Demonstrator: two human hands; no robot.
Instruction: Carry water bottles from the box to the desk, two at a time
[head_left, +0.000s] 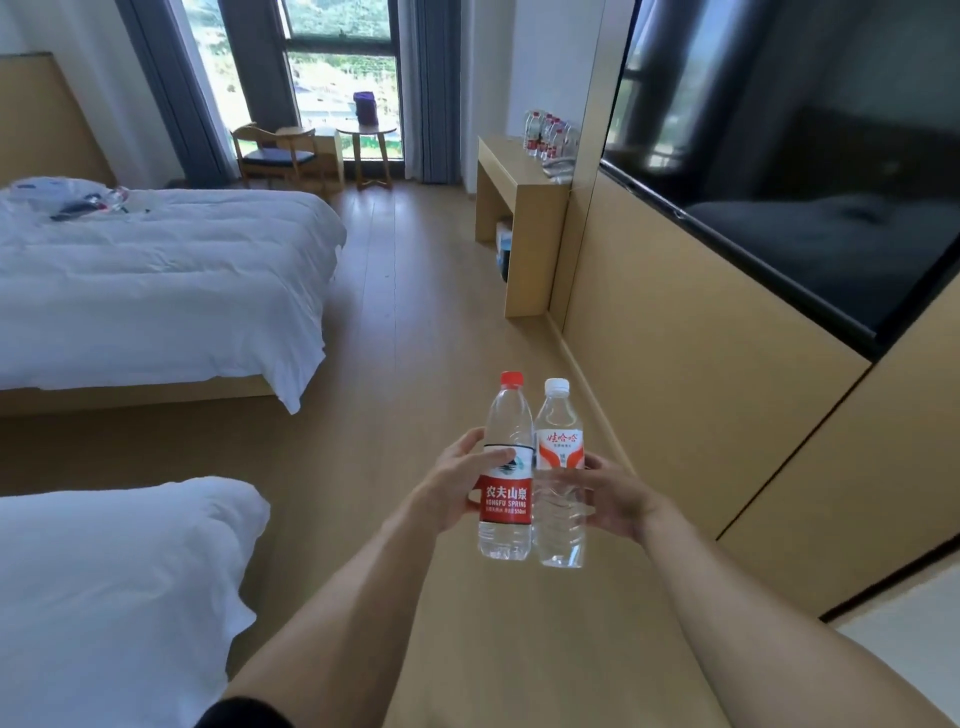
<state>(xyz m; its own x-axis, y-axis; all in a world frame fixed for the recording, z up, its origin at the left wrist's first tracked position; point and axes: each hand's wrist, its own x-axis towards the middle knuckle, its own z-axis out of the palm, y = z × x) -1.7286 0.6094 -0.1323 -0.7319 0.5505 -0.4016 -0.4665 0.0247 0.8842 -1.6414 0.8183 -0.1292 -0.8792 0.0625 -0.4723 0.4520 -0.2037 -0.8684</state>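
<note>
My left hand (457, 480) grips a clear plastic water bottle with a red cap and red label (506, 467), thumb laid across the top of the label and fingers curled round its far side. My right hand (615, 493) grips a clear plastic water bottle with a white cap and orange-and-white label (558, 473), fingers wrapped round the lower body below the label. Both bottles stand upright, side by side and touching, held in the air above the light wooden floor (415, 322). To the left of my left hand, near, lies a white-covered bed corner (114, 571); farther left and ahead is a second bed with white bedding (156, 280). To the right of my right hand runs a light wooden wall panel (675, 405) carrying a black television screen (805, 166). Well ahead of both hands, against that wall, stands the light wooden desk (519, 176), with a cluster of clear red-labelled water bottles (548, 135) upright on its top. Beyond, a wooden chair (275, 153) and a small round table (366, 150) stand before the window (337, 62).
</note>
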